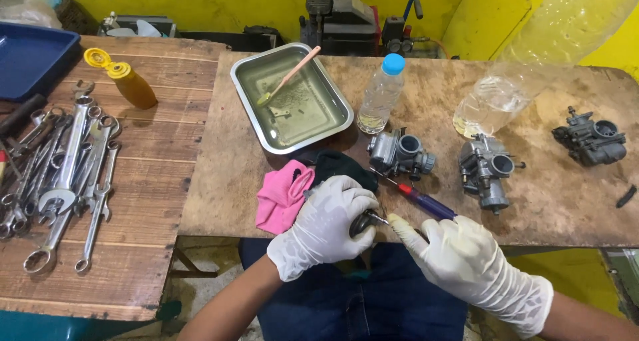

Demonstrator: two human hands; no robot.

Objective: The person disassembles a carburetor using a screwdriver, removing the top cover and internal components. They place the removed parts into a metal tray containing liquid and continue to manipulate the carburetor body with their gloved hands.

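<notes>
Both my hands wear white gloves and meet at the table's near edge. My left hand [326, 224] is closed around a small dark metal part [363, 221] with a thin pin sticking out to the right. My right hand [466, 258] touches that pin with its fingertips. Just behind the hands lies a screwdriver [426, 204] with a red and purple handle. A pink cloth [283, 194] and a dark cloth [339, 164] lie left of it.
Three grey carburetors [399, 153] [486, 168] [591, 140] sit on the wooden table [226, 181]. A metal tray [293, 101] of liquid holds a toothbrush. A blue-capped bottle [381, 94], a large clear bottle [532, 61], an amber bottle [130, 81] and several wrenches [66, 168] are at hand.
</notes>
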